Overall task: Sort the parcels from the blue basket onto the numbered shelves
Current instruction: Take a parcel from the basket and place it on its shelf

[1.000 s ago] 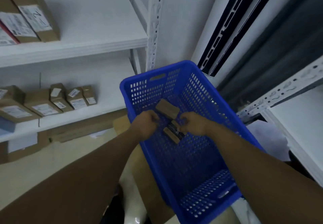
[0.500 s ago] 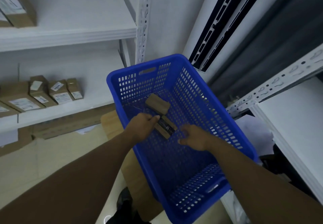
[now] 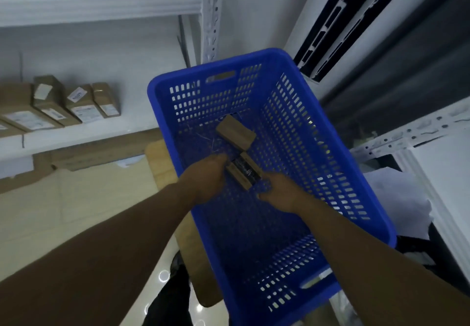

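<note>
Since a second ago, the right hand (image 3: pixel 281 193) has let go and drawn back, resting loosely open on the blue basket (image 3: pixel 218 65) floor. Inside the basket, the left hand (image 3: pixel 204 177) grips a small black-labelled parcel (image 3: pixel 245 173); a second parcel (image 3: pixel 235 132) lies just beyond it.

Bare forearms (image 3: pixel 114 239), left hand (image 3: pixel 204 179), right hand (image 3: pixel 281 193).

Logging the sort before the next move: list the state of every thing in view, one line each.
Blue basket: holds two parcels.
Black-labelled parcel: in the basket, gripped by the left hand.
Plain brown parcel: lying on the basket floor, untouched.
Left hand: fingers curled on the black-labelled parcel.
Right hand: open, beside that parcel, holding nothing.
Shelf parcels: lined up on the white shelf.
</note>
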